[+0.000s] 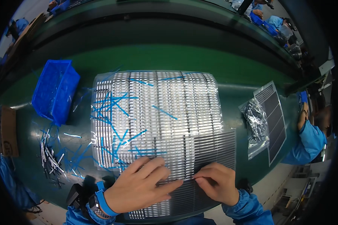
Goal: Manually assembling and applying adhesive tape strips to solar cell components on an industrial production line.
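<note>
A large sheet of narrow silvery-white strips with dark marks (169,108) lies in front of me on the green table. At its near right is a dark, finely striped sheet (216,150). My left hand (142,183) rests over the near part of the strips, fingers apart, index finger stretched toward the right hand. My right hand (216,183) pinches thumb and forefinger together at the border of the white strips and dark sheet. A thin strip end appears to be between the fingertips; its far part merges with the sheet. Loose blue film slivers (118,101) lie scattered on the sheet's left side.
A blue bin (56,90) stands at the left, with a heap of small cut strips (50,155) nearer me. On the right lie a clear bag of dark small parts (255,122) and another dark panelled sheet (276,123). A person's blue sleeve (308,144) is beyond the right edge.
</note>
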Motion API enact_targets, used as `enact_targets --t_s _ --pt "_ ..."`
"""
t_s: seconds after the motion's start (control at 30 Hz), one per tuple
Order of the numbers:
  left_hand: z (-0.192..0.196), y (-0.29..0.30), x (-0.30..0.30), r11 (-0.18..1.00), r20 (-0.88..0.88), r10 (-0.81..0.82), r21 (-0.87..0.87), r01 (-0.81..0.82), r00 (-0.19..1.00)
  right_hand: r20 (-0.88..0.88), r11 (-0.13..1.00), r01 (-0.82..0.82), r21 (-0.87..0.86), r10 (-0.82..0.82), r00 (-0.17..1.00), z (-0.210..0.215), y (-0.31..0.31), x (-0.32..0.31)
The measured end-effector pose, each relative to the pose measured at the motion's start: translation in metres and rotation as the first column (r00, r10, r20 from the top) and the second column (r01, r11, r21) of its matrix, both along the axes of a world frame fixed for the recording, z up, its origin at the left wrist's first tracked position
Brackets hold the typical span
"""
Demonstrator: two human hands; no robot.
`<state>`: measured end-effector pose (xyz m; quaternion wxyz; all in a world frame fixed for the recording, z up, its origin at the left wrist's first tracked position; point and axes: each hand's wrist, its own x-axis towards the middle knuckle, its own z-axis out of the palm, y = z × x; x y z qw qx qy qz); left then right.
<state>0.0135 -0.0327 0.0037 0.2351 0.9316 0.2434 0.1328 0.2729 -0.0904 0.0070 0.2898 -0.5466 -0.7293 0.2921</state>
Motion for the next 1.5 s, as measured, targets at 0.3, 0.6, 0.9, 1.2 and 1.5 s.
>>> enact_targets --t_s 0.3,0.6,0.9,1.2,1.5 --pt "-0.006 0.001 -0.001 1.0 0.057 -0.01 -0.015 0.011 0.998 -0.137 0.961 0.164 -0.223 -0.198 0.971 -0.003 -0.001 -0.003" --pt "-0.004 0.008 -0.008 0.989 0.242 0.052 -0.148 -0.016 0.969 -0.158 0.961 0.166 -0.221 -0.203 0.966 -0.013 -0.003 0.0" --pt "0.013 0.009 -0.017 0.914 0.52 0.402 -0.186 -0.36 0.754 -0.184 0.975 0.14 -0.171 -0.172 0.968 -0.012 -0.001 -0.005" --pt "0.022 -0.026 -0.009 0.918 0.477 0.376 -0.076 -0.389 0.794 -0.184 0.97 0.186 -0.154 -0.213 0.96 -0.015 -0.011 0.008" --pt "0.05 -0.052 -0.131 0.502 0.181 0.816 0.251 -0.828 0.55 -0.228 0.974 0.175 -0.143 -0.204 0.952 -0.024 -0.012 0.009"
